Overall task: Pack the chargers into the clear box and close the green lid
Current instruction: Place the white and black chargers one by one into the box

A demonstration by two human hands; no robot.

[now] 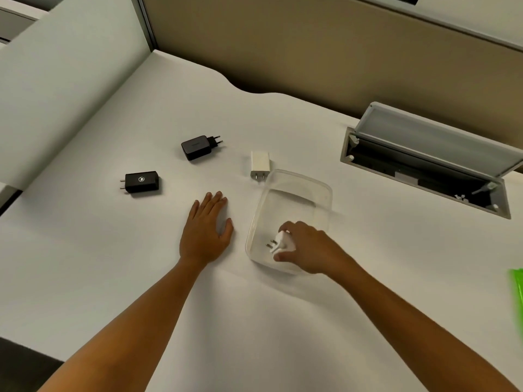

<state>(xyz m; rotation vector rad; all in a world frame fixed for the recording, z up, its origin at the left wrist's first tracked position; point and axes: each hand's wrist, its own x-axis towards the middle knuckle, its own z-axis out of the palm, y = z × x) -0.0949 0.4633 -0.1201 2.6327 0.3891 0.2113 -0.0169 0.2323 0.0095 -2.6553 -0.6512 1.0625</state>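
Lowering a small white charger [283, 241] into the near end of the clear box [319, 190], right hand [308, 248] curled around it, thumb and fingertips pinching the body, prongs pointing left toward the box wall, probably so as to lay it flat on the floor of the box rather than drop it. Whether already touching the bottom or just above it: cannot tell. Resting flat on the white desk [254, 321] just left of the box, left hand [205, 229] spread open, palm down, holding nothing, likely for balance and within reach of the next pickup. Waiting on the desk outside the box: a white charger [259, 162] just beyond the far left corner of the box, prongs toward it; a black charger with round pins [197, 147] farther left and far; a black charger with a logo [142, 181] farther left again. Lying apart at the far right edge of view, only partly visible, the green lid [517, 292], out of the way while packing. Sitting open at the far right, a desk cable hatch [424, 165], no part of the job. Judged early: one charger going in, three left, lid not yet on.
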